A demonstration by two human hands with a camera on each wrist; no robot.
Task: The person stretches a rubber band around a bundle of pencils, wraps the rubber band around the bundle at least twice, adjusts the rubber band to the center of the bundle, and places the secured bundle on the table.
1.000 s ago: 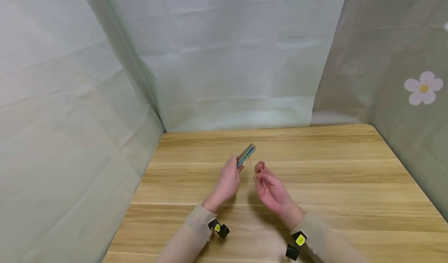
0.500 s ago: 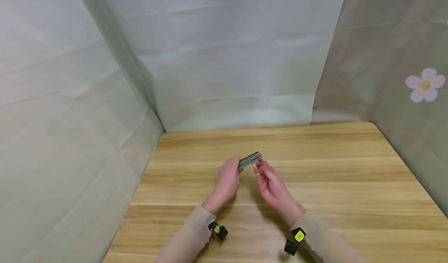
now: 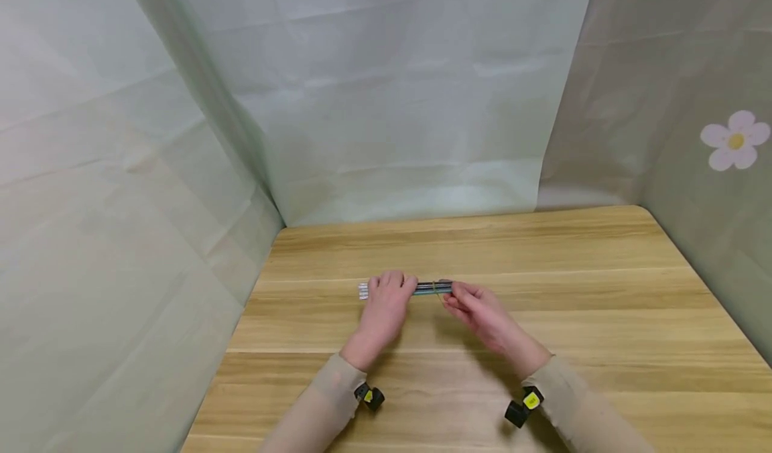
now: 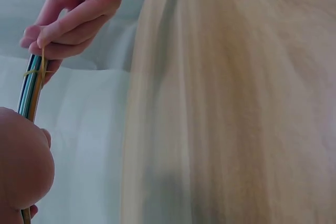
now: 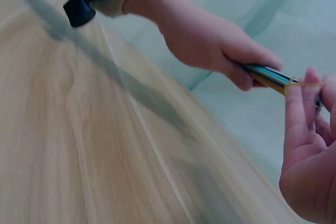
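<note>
My left hand (image 3: 384,311) grips a bundle of thin pencils (image 3: 425,289), held level above the wooden table. Black, teal and yellowish sides show, and pale ends stick out left of the fingers. A yellowish rubber band (image 4: 34,71) circles the bundle near its right end. From there a stretched strand runs to the fingers of my right hand (image 3: 485,315), which pinch it beside that end. In the right wrist view the band (image 5: 305,84) passes over the right fingertips. The right fingers cover the bundle's right tip.
The wooden table (image 3: 543,346) spreads beneath both hands. Pale fabric walls (image 3: 392,138) rise behind and at the sides, with a printed flower (image 3: 735,141) on the right one. A black wrist camera (image 3: 369,396) sits on the left sleeve, another wrist camera (image 3: 523,407) on the right.
The pencil bundle has turned from a slant, right end up, to nearly level. My right hand has come up to its right end, pulling on the rubber band.
</note>
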